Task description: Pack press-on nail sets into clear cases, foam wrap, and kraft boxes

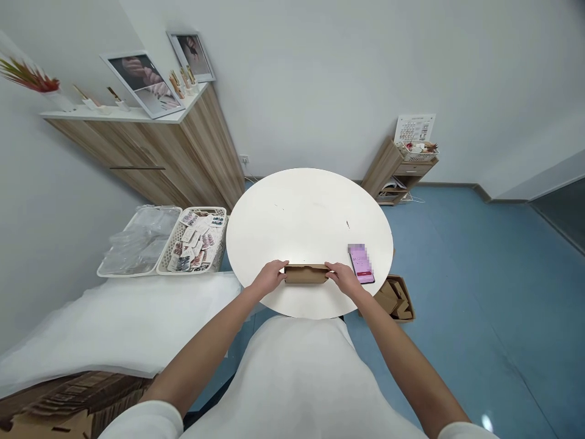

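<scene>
A small brown cardboard box (pixel 306 274) lies near the front edge of the round white table (pixel 311 213). My left hand (pixel 270 277) grips its left end with curled fingers. The right end is held the same way by my right hand (pixel 343 277). A phone (pixel 361 263) with a lit pink screen lies on the table just right of my right hand.
Left of the table stand a white basket of small packets (pixel 194 247) and a tray of clear bags (pixel 137 241). An open carton of cardboard (pixel 395 297) sits on the blue floor at the right. A wooden cabinet (pixel 150 146) and a small shelf unit (pixel 400 171) line the wall.
</scene>
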The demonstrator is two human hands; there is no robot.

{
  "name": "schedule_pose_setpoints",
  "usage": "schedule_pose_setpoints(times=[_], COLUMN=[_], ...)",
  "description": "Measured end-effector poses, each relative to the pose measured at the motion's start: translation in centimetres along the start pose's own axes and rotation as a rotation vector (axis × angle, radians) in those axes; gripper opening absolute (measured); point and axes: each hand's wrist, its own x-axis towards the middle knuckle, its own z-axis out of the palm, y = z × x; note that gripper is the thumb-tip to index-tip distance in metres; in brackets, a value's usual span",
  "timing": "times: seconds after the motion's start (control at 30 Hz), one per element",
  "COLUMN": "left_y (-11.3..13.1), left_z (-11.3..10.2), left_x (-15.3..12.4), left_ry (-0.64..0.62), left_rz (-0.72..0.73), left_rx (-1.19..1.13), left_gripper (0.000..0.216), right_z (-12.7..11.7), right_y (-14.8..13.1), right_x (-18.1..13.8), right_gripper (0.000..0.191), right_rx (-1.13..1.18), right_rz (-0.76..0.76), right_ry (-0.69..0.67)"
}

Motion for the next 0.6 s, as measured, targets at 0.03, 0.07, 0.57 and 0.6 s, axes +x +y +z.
schedule_pose_setpoints(times=[0.03, 0.07, 0.57, 0.6], left_y=[0.0, -0.1, 0.5, 0.5], left_z=[0.0, 0.0, 2.0, 2.2], left_x=[0.0, 0.0, -1.0, -1.0], left_ry=[0.007, 0.009, 0.047, 0.035], left_rz=[0.022, 0.042, -0.328, -0.353], left_rx=[0.009, 0.013, -0.388, -0.435], left_gripper=[0.041, 0.041, 0.052, 0.053], right_z=[0.1, 0.3, 2.6, 2.7], right_y=[0.0, 0.0, -0.1, 0.0], right_x=[0.0, -0.1, -0.2, -0.1], right_gripper=[0.033, 0.033, 0.047, 0.048], right_rx=[-0.036, -0.068, 0.475, 0.522], right_rz=[-0.015, -0.027, 0.294, 0.338], right_ry=[0.002, 0.007, 0.114, 0.103])
